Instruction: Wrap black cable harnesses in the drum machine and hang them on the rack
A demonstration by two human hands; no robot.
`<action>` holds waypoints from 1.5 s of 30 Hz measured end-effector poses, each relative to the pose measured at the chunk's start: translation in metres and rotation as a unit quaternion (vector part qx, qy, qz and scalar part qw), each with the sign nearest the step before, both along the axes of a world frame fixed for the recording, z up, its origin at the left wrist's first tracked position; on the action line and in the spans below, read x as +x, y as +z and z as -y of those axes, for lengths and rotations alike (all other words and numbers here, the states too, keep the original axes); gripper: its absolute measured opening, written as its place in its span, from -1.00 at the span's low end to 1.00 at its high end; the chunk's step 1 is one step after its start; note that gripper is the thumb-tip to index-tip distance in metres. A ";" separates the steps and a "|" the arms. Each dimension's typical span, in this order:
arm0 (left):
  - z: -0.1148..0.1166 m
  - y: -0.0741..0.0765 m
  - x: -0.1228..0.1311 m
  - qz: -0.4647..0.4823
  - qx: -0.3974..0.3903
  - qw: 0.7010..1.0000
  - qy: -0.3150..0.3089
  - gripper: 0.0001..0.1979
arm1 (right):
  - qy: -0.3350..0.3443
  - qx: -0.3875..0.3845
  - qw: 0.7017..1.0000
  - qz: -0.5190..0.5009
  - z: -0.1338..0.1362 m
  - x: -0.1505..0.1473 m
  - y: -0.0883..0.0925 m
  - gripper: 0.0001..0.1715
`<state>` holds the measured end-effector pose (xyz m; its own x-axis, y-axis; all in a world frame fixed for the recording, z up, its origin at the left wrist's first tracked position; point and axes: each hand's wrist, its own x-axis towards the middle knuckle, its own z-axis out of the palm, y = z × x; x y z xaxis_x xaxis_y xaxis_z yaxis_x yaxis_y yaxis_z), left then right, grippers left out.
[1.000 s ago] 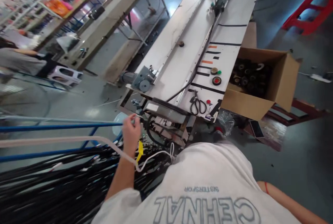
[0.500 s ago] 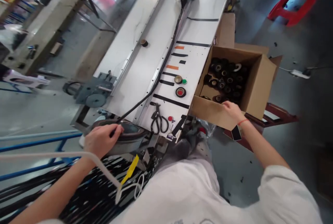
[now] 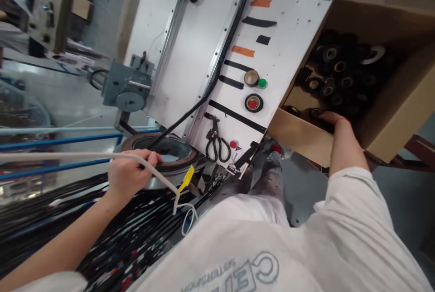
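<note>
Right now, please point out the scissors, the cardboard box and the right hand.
scissors (image 3: 217, 140): head view, at the pivot.
cardboard box (image 3: 299, 136): head view, on its near wall.
right hand (image 3: 331, 119): head view, on its back.

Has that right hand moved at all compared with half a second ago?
Yes. The right hand has gone from the near edge of the cardboard box down inside it, among the black tape rolls.

Factory floor — assembly bench (image 3: 190, 56), cable bundles (image 3: 68, 219), tape-roll carton (image 3: 390, 102).
</note>
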<state>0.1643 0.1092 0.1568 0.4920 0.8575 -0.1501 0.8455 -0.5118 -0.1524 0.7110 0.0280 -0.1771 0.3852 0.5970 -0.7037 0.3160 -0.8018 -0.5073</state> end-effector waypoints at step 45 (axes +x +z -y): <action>0.155 -0.014 -0.156 0.455 -0.183 0.871 0.016 -0.53 | 0.297 0.335 0.894 0.008 0.087 -0.509 0.340 -0.57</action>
